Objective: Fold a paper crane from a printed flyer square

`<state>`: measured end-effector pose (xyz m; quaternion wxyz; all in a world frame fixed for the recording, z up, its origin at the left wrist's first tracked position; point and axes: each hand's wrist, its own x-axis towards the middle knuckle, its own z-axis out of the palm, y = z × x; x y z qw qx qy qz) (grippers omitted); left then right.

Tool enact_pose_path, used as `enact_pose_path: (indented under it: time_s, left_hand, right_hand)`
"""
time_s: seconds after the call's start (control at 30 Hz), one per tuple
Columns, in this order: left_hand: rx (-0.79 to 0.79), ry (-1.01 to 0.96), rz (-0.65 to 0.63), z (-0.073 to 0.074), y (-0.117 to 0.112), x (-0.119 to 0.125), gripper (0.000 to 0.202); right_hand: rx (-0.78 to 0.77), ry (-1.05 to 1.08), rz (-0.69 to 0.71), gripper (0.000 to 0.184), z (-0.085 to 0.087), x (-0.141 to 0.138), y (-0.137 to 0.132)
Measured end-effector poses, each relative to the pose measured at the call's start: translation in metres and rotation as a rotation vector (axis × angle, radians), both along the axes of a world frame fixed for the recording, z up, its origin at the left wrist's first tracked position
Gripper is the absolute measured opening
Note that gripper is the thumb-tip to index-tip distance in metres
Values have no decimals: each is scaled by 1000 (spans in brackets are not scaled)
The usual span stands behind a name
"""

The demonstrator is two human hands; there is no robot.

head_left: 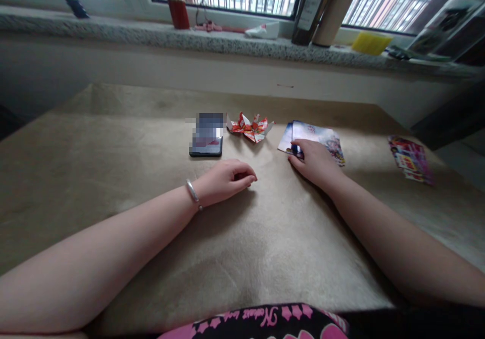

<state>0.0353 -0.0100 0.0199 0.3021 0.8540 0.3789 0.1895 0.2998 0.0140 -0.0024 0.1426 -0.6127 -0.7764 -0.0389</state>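
Note:
My left hand (226, 180), with a silver bracelet at the wrist, rests on the tan table (113, 177) with its fingers curled loosely inward; a small red bit may sit under them, but I cannot make it out. My right hand (314, 163) lies on the near edge of a small stack of printed paper sheets (322, 136), fingers pressed onto the top sheet. A folded red-and-white paper figure (250, 127) sits just beyond and between both hands. A dark phone (206, 135) lies to its left.
Another printed sheet (411, 159) lies near the table's right edge. On the stone windowsill (113, 28) behind stand a red container (179, 11), a dark jar (311, 10), a yellow item (371, 42) and other clutter.

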Motion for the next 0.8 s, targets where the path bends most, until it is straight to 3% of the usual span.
enact_pose_path:
  time_s: [0.23,0.47,0.7,0.8]
  left_hand:
    - [6,11,-23,2,0,-2,19]
    - [-13,6,-33,1,1,-1,19]
    - [-18,2,-40,0,2,-1,19]
    - [-19,-1,-41,1,2,-1,18]
  right_hand:
    - [0,-46,-100,44,4,8,-1]
    - [37,-103,4,30,6,9,-3]
    - [71,-189,-93,27,11,4,-9]
    - [85,-221,-44,25,14,-1,-14]
